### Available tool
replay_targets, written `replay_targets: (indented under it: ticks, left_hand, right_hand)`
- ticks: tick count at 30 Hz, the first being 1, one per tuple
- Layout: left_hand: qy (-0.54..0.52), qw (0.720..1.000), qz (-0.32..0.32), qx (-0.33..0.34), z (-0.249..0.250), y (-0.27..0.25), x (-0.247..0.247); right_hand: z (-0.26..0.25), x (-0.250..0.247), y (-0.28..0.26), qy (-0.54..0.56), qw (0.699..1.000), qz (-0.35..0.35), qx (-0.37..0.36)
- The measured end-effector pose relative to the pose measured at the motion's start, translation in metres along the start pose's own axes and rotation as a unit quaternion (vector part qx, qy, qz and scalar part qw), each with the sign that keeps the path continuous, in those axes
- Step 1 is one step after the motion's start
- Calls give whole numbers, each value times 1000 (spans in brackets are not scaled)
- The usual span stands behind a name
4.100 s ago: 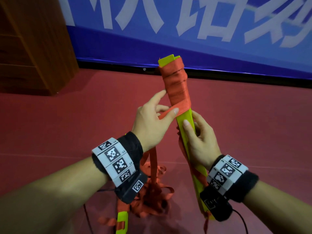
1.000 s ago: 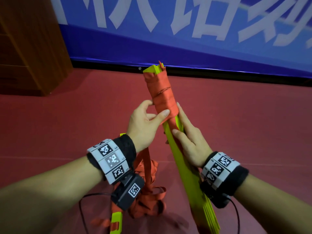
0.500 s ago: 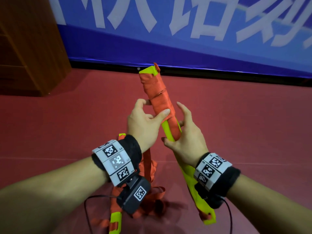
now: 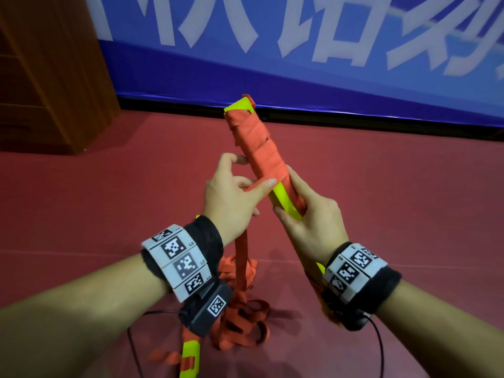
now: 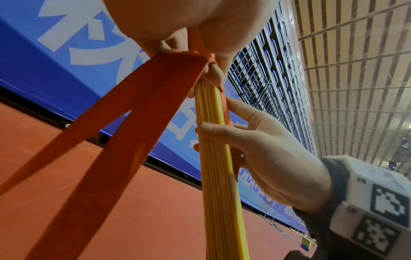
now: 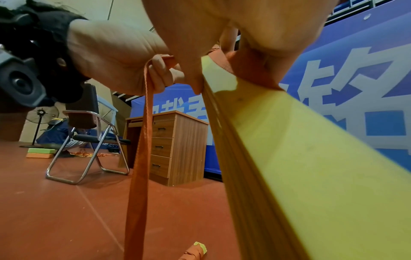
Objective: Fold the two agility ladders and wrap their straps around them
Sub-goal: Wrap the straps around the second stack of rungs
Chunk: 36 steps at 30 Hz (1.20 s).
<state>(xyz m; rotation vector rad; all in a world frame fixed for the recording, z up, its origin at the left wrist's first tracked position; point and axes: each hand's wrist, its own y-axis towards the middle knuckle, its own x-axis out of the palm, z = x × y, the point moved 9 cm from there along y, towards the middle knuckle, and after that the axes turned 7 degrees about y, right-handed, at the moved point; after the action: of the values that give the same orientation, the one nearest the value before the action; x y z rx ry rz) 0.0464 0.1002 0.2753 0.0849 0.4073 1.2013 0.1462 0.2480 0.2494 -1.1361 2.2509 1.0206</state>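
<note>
In the head view a bundle of yellow-green ladder rungs (image 4: 283, 200) stands tilted, its top leaning away to the left. Orange strap wraps (image 4: 256, 148) cover its upper part. My left hand (image 4: 240, 192) pinches the loose strap (image 4: 241, 257) just left of the bundle, below the wraps. That strap hangs down to a tangled orange pile (image 4: 240, 317) on the floor. My right hand (image 4: 305, 214) grips the bundle below the wraps, thumb on its near face. The left wrist view shows the strap (image 5: 144, 105) and rung edges (image 5: 213, 158). Another yellow-green rung end (image 4: 191, 358) with orange strap lies on the floor.
Red floor (image 4: 381, 200) runs to a blue banner wall (image 4: 300, 85). A wooden desk (image 6: 175, 146) stands at the left, with a folding chair (image 6: 89, 132), a fan (image 6: 41, 114) and foam blocks (image 6: 40, 153) beyond it.
The bundle has tipped further left and turned in my right hand. My left hand has carried the strap round to the bundle's left side, still pinching it.
</note>
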Motion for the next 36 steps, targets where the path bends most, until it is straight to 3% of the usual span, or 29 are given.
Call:
replay_targets:
  ticks: [11,25,29,36]
  left_hand:
    - [-5,999,-35,7,-1,4,10]
    - [-73,991,-108,17,-7,13,13]
    - [-104,986,-127,19,-6,12,17]
    - [-77,995,-64,21,-4,8,11]
  right_hand:
    - [10,3,3,83,994,-46,47]
    - [0,17,0,284,951,-117,35]
    - [-8,17,-1,295,944,-145,17]
    - [-13,26,-3,203,968,-149,10]
